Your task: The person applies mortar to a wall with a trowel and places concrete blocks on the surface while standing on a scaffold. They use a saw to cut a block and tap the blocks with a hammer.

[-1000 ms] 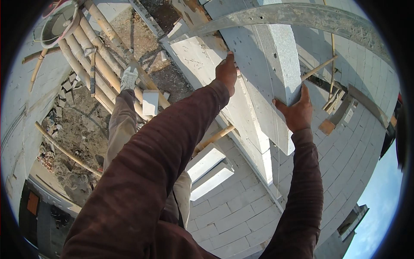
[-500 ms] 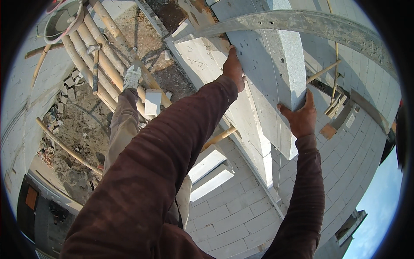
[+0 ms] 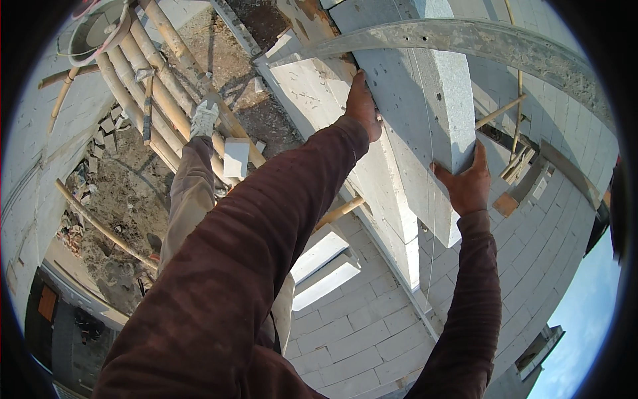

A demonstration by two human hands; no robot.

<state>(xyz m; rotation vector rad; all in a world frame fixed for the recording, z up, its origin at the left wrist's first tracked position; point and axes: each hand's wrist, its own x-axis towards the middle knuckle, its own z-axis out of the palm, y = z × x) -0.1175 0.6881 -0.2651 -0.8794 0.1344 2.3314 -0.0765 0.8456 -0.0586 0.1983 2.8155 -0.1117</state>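
A light grey aerated concrete block [image 3: 425, 113] sits on top of the pale block wall [image 3: 392, 193]. My left hand [image 3: 363, 110] presses against its left side, fingers pointing away from me, partly hidden by the block. At the near right end, my right hand [image 3: 469, 183] grips the lower corner, thumb on the near face and fingers round the right side. A thin string [image 3: 426, 133] hangs taut along the block's near face. Across the block's far part runs a long grey metal bar [image 3: 465, 36], curved by the lens.
Below left, bamboo poles [image 3: 159, 80] form a platform, where my shoe [image 3: 205, 118] and a loose white block [image 3: 236, 158] rest. A bucket [image 3: 100, 30] stands at the far left. Stacked blocks [image 3: 325, 266] lie near the wall's foot. Rubble [image 3: 109, 133] covers ground farther left.
The block and both hands have shifted very slightly to the right. The metal bar appears a little lower in the view. Both hands keep their hold.
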